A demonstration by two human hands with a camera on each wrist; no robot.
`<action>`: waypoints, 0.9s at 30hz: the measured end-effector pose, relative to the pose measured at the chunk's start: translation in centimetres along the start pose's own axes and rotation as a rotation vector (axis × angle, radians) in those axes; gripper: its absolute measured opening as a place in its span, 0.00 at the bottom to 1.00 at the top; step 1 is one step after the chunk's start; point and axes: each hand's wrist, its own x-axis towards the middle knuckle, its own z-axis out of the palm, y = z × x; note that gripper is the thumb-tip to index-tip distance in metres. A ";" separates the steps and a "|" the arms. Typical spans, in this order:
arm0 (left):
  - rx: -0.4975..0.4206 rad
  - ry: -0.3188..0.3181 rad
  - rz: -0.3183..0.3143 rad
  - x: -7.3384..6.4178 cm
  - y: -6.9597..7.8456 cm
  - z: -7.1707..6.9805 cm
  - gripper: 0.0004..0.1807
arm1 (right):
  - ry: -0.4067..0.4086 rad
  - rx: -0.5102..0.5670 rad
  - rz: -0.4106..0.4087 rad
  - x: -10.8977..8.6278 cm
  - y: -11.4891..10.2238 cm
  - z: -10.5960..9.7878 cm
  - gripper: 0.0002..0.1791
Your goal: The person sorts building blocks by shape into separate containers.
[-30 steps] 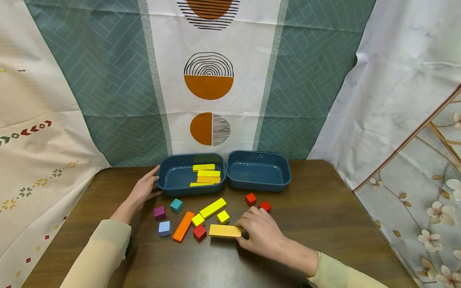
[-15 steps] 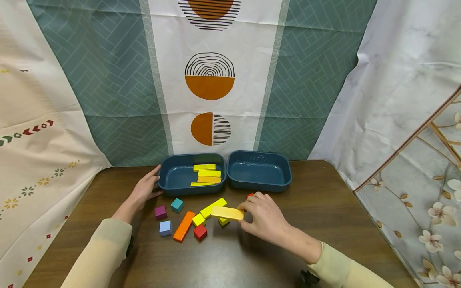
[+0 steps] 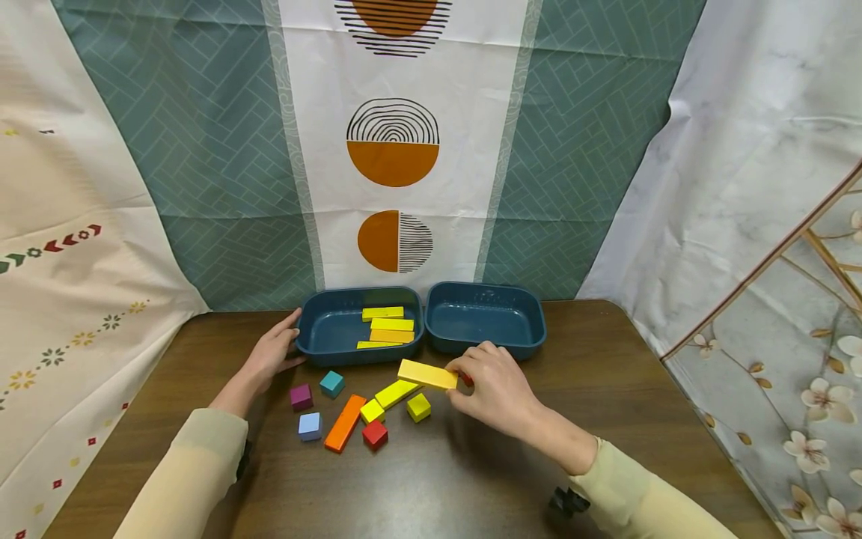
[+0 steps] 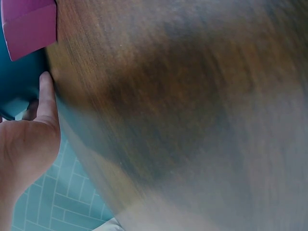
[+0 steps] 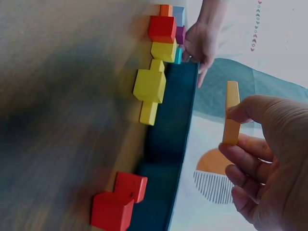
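Note:
My right hand [image 3: 494, 393] pinches one end of a long yellow-orange wooden block [image 3: 426, 374] between thumb and fingers. The block is raised above the table, its free end pointing left toward the trays; in the right wrist view the same block [image 5: 232, 130] shows end-on and narrow. My left hand [image 3: 269, 355] touches the outer left wall of the left blue tray [image 3: 326, 328], fingers fairly straight along its side. Inside that tray lie several long yellow blocks [image 3: 390, 325] and a yellow-orange one. The left wrist view shows the left hand [image 4: 31, 149] against the tray wall.
An identical blue tray [image 3: 481, 323] adjoins on the right. On the table lie yellow cubes [image 3: 418, 408], a long yellow block [image 3: 396, 394], an orange block [image 3: 345, 424], a purple cube [image 3: 301, 397], a teal cube [image 3: 332, 384], a light blue cube [image 3: 310, 427] and red cubes [image 5: 113, 211].
My right hand has lifted the yellow-orange block off the table and carried it away from me, toward the trays. My left hand has stayed at the left tray.

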 end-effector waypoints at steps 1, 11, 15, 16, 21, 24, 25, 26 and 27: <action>-0.003 -0.001 0.000 0.0 0.0 0.0 0.31 | 0.005 0.001 0.000 0.1 0.1 0.0 0.13; -0.007 -0.004 -0.005 0.0 0.0 0.0 0.31 | 0.028 -0.001 0.015 1.6 0.5 -0.1 0.13; -0.006 -0.007 -0.005 -0.1 0.0 0.0 0.31 | 0.031 -0.007 0.018 2.2 0.8 0.0 0.13; -0.006 -0.007 -0.004 -0.1 0.0 0.0 0.31 | 0.033 -0.005 0.019 2.4 0.8 0.0 0.13; 0.003 -0.009 0.002 -0.1 0.0 0.0 0.31 | 0.038 -0.002 0.029 3.1 0.9 -0.1 0.13; 0.001 -0.010 0.004 -0.1 0.0 0.0 0.31 | 0.045 -0.007 0.032 3.5 1.0 0.0 0.12; 0.000 -0.010 0.004 -0.1 0.0 0.0 0.31 | 0.047 -0.010 0.034 3.7 1.0 0.0 0.12; 0.000 -0.010 0.003 -0.1 0.0 0.0 0.31 | 0.049 -0.009 0.035 3.8 1.0 0.1 0.12; 0.001 -0.010 0.002 -0.1 0.0 0.0 0.31 | 0.051 -0.008 0.036 4.0 1.1 0.1 0.12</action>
